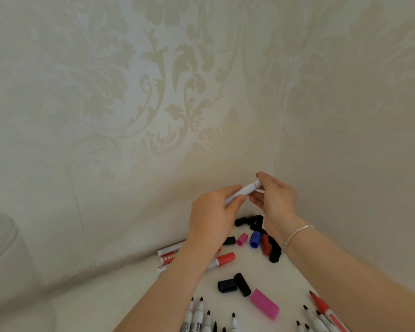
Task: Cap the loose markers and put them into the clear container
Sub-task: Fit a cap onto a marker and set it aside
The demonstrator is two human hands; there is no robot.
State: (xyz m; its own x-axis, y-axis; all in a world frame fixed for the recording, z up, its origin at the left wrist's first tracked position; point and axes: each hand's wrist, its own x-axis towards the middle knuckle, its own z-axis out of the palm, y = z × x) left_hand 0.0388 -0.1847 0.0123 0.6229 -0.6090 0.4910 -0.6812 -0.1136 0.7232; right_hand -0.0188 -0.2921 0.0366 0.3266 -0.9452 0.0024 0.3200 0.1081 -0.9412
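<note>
Above table (pixel 110 295), both hands pinch white marker (pixel 243 190) (tip hidden); container cropped.

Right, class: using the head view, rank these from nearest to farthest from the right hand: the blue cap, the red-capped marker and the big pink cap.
Measured from the right hand:
1. Blue cap, just below the wrist, in the cap pile.
2. Red-capped marker, lower left, beside the left forearm.
3. Big pink cap, lowest in the picture, nearest the person.

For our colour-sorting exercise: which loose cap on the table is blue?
The blue cap, lying between the small pink cap and a red cap, by the right wrist. The others are black, pink or red.
</note>
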